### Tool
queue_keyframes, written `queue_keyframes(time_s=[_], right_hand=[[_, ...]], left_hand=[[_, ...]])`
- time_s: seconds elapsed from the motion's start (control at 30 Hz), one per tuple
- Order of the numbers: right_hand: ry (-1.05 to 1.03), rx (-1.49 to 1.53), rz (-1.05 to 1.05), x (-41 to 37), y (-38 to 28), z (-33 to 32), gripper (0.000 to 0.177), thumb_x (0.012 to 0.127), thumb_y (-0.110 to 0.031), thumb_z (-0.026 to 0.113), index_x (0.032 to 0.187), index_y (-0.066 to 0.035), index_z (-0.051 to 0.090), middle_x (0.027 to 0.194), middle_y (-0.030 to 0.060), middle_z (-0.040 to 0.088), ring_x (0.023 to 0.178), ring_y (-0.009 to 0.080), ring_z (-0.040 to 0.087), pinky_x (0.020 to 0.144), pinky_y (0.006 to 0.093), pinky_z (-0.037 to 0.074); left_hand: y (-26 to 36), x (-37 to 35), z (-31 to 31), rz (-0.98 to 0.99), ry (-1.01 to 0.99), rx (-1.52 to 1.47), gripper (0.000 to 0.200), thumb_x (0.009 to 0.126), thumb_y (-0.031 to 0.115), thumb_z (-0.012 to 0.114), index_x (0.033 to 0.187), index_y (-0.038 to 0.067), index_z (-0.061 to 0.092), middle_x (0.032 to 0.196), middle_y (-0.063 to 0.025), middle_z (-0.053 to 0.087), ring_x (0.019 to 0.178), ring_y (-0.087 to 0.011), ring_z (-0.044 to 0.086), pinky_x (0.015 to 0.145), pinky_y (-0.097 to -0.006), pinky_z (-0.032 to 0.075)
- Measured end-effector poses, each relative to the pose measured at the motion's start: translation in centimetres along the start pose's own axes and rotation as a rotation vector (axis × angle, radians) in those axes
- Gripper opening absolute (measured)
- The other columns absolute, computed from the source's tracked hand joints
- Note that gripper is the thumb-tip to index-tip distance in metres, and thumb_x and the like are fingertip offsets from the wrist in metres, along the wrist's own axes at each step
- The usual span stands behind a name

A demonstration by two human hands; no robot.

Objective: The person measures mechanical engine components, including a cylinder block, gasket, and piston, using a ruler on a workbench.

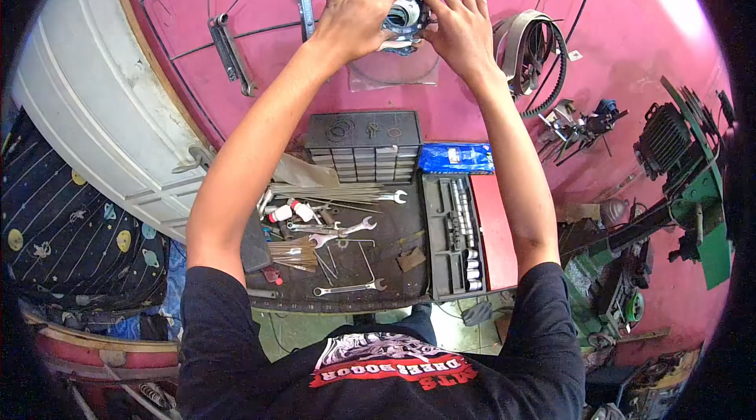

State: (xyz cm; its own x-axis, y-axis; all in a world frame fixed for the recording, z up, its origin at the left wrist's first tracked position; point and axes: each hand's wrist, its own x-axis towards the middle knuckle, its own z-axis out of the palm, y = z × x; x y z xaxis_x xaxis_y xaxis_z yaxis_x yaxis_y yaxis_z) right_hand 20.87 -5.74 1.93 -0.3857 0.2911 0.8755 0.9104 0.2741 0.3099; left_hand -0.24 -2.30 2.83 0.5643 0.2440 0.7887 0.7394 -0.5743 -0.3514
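Both my arms reach up to the pink wall, where a bundle of ring-shaped gaskets (405, 12) hangs. My left hand (358, 20) grips the bundle's left side with its fingers bent over the edge. On the other side, the thumb and fingers of my right hand (460, 29) close on the right edge. A clear plastic bag (394, 75) hangs just below them. To the left of my left hand a blue-handled ring wrench (305, 4) hangs from the wire rack. Parts of the gaskets are hidden behind my fingers.
Belts (521, 50) hang to the right, wrenches (228, 54) to the left. Below, a workbench (394, 262) carries a small drawer cabinet (362, 136), combination wrenches (350, 288), metal rods and an open socket set (453, 239). A green machine (713, 223) stands at right, a white door (102, 97) at left.
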Motion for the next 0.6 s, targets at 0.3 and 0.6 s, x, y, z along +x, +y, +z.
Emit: queue_keyframes(time_s=[0.3, 0.6], right_hand=[[-0.046, 0.007, -0.006, -0.2, -0.3, 0.6, 0.069, 0.064, -0.020, 0.089, 0.130, -0.016, 0.067, 0.127, 0.0016, 0.067, 0.123, 0.0254, 0.058, 0.125, 0.0491, 0.026], [-0.048, 0.005, -0.009, -0.1, -0.5, 2.1, 0.067, 0.062, -0.020, 0.089, 0.125, -0.014, 0.070, 0.124, 0.0015, 0.067, 0.121, 0.0242, 0.059, 0.125, 0.0483, 0.027]], left_hand=[[-0.3, -0.5, 0.6, 0.004, -0.028, 0.004, 0.073, 0.069, 0.028, 0.086, 0.137, 0.017, 0.062, 0.132, 0.0016, 0.058, 0.135, -0.0188, 0.047, 0.098, -0.0576, 0.028], [-1.0, -0.9, 1.8, 0.016, -0.051, 0.009, 0.070, 0.073, 0.032, 0.084, 0.137, 0.013, 0.061, 0.136, -0.0013, 0.056, 0.134, -0.0201, 0.046, 0.098, -0.0630, 0.032]])
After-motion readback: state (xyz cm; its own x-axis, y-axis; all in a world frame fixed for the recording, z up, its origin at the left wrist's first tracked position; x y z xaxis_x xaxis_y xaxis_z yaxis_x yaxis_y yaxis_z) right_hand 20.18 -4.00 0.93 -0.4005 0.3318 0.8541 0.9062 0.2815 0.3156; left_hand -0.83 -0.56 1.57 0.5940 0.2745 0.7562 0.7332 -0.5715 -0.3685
